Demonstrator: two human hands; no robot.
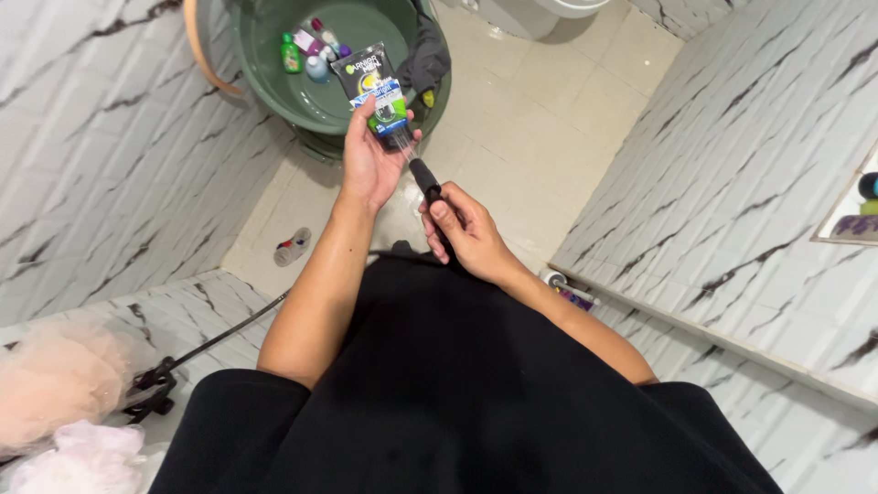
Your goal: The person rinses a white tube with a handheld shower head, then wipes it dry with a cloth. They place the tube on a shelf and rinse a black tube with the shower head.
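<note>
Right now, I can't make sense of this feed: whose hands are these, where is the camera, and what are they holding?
There is one picture, from a camera worn on a person's head, looking down past black clothing at a tiled bathroom floor. No machine here: both are the person's bare hands. The left hand holds up a dark squeeze tube. The right hand grips a black spray nozzle that sends water onto the tube's lower end. Beyond them stands a green tub with small bottles inside.

Black tube (pixel 375 87) w/ blue-green label in left hand (pixel 370 165).
</note>
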